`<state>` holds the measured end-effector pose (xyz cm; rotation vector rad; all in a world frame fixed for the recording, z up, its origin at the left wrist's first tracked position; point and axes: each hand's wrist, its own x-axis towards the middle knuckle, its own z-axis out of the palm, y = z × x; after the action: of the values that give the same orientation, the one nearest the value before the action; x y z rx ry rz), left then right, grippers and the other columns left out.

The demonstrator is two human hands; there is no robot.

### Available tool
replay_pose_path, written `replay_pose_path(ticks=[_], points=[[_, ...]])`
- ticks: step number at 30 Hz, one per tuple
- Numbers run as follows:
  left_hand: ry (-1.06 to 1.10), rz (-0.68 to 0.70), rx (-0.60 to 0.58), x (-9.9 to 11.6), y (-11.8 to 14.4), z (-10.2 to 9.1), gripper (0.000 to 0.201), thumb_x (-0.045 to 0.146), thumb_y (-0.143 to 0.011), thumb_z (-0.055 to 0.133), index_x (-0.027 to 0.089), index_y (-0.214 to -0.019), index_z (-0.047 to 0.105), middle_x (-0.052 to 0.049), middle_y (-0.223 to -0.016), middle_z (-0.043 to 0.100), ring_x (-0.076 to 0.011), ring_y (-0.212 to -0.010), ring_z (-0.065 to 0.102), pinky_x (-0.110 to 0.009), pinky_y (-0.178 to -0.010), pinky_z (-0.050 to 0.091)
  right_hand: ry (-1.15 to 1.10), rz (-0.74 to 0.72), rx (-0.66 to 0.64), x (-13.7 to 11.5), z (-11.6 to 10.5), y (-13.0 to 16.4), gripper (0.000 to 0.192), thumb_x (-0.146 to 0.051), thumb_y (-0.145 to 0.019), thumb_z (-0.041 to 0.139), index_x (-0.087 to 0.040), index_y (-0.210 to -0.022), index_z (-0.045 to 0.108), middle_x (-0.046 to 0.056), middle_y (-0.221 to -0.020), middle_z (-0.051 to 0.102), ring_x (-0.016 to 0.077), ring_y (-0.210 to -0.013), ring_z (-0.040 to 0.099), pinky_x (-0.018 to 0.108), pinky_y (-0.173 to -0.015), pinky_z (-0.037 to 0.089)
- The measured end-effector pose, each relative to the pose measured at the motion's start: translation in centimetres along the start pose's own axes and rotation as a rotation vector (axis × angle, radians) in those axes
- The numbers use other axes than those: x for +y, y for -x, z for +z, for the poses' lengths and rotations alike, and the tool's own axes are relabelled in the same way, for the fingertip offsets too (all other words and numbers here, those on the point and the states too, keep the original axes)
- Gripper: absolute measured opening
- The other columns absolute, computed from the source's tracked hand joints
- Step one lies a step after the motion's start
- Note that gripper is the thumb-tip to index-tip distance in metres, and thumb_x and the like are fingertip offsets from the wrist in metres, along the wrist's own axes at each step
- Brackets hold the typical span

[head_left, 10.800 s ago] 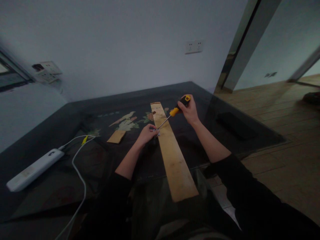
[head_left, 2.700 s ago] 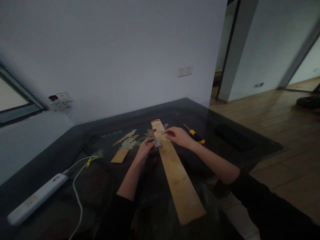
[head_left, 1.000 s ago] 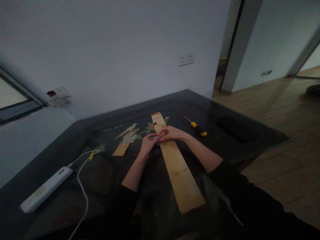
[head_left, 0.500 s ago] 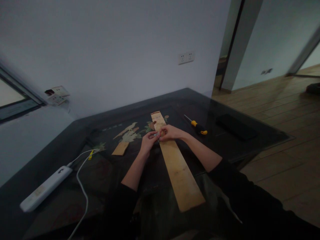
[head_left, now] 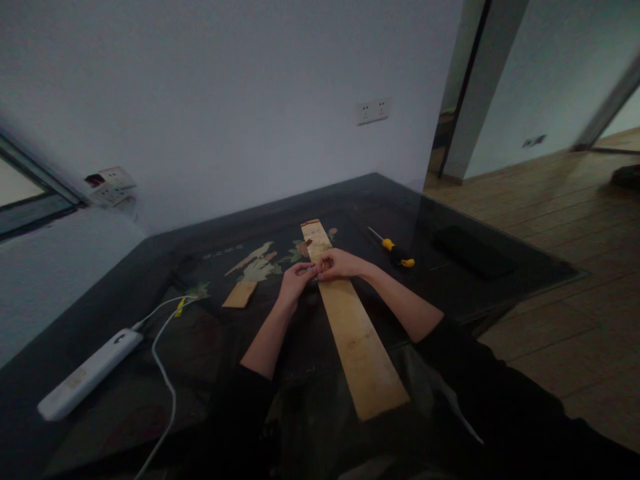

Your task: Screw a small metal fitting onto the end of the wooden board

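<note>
A long, narrow wooden board (head_left: 357,340) lies on the dark table, running away from me. Over its middle, my left hand (head_left: 295,280) and my right hand (head_left: 340,264) meet with fingertips pinched together. Between them is a small shiny metal piece (head_left: 315,273), too small and dim to name. Both hands appear closed on it, the right one resting above the board and the left at its left edge. To the right of the board lies a screwdriver (head_left: 395,253) with a yellow and black handle. A small wooden block (head_left: 240,294) sits to the left.
A white power strip (head_left: 90,377) with a white cable (head_left: 167,383) lies on the table's left side. Toward the right end is a flat black object (head_left: 470,251). The dark table (head_left: 280,220) stands against a wall carrying a socket plate (head_left: 373,111).
The view has shifted very slightly. Both hands stay together over the board, with only small finger movement at the metal piece.
</note>
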<state>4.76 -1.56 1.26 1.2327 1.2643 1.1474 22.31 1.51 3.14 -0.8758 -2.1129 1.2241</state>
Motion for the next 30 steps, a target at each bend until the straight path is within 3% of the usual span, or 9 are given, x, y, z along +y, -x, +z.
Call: replay_pose_path(ticks=[9, 13, 20, 23, 26, 30], points=[[0.003, 0.002, -0.037, -0.8, -0.4, -0.1, 0.044, 0.038, -0.056, 0.081, 0.012, -0.088, 0.068, -0.004, -0.066, 0.068, -0.0097, -0.053, 0.054, -0.020, -0.049, 0.033, -0.113, 0.026, 0.115, -0.9, -0.3, 0.1, 0.017, -0.027, -0.066, 0.071, -0.011, -0.072, 0.066, 0.000, -0.068, 0.063, 0.0090, -0.064, 0.052, 0.022, -0.063, 0.038], [-0.001, 0.004, -0.042, -0.7, -0.2, 0.0, 0.042, 0.038, -0.057, 0.081, 0.012, -0.088, 0.068, -0.005, -0.068, 0.069, -0.0101, -0.055, 0.055, -0.020, -0.049, 0.034, -0.379, 0.128, 0.256, -0.5, -0.1, -0.2, 0.014, -0.026, -0.076, 0.064, -0.012, -0.071, 0.062, -0.003, -0.057, 0.055, 0.0043, -0.048, 0.041, 0.019, -0.048, 0.027], [0.039, -0.050, -0.071, -0.4, 0.1, 0.0, 0.044, 0.035, -0.058, 0.082, 0.011, -0.092, 0.069, -0.007, -0.076, 0.072, -0.0117, -0.062, 0.061, -0.021, -0.056, 0.042, -0.729, 0.267, 0.269, -0.4, 0.3, -0.6, 0.011, -0.016, -0.082, 0.057, -0.013, -0.071, 0.055, -0.001, -0.057, 0.056, 0.0024, -0.040, 0.037, 0.019, -0.039, 0.018], [0.054, -0.059, -0.081, -0.4, 0.1, 0.0, 0.043, 0.032, -0.057, 0.083, 0.011, -0.092, 0.069, -0.008, -0.076, 0.072, -0.0124, -0.063, 0.062, -0.022, -0.058, 0.044, -0.675, 0.292, 0.258, -0.8, 0.3, -0.3, 0.004, -0.013, -0.081, 0.055, -0.013, -0.082, 0.059, -0.006, -0.051, 0.049, 0.0025, -0.037, 0.029, 0.020, -0.038, 0.015], [0.059, -0.061, -0.088, -0.5, 0.1, 0.0, 0.044, 0.031, -0.056, 0.084, 0.010, -0.092, 0.069, -0.008, -0.075, 0.072, -0.0118, -0.061, 0.061, -0.022, -0.058, 0.045, -0.424, 0.254, 0.180, -1.2, 0.2, 0.2, 0.010, -0.019, -0.081, 0.056, -0.013, -0.084, 0.064, -0.009, -0.045, 0.040, 0.0031, -0.037, 0.024, 0.021, -0.040, 0.014], [0.068, -0.064, -0.083, -0.6, 0.0, 0.0, 0.044, 0.032, -0.055, 0.084, 0.010, -0.090, 0.068, -0.005, -0.069, 0.070, -0.0106, -0.057, 0.060, -0.022, -0.057, 0.044, -0.174, 0.114, 0.101, -1.5, 0.0, 0.6, 0.016, -0.026, -0.074, 0.066, -0.010, -0.076, 0.068, -0.001, -0.061, 0.058, 0.0059, -0.056, 0.045, 0.020, -0.056, 0.033]])
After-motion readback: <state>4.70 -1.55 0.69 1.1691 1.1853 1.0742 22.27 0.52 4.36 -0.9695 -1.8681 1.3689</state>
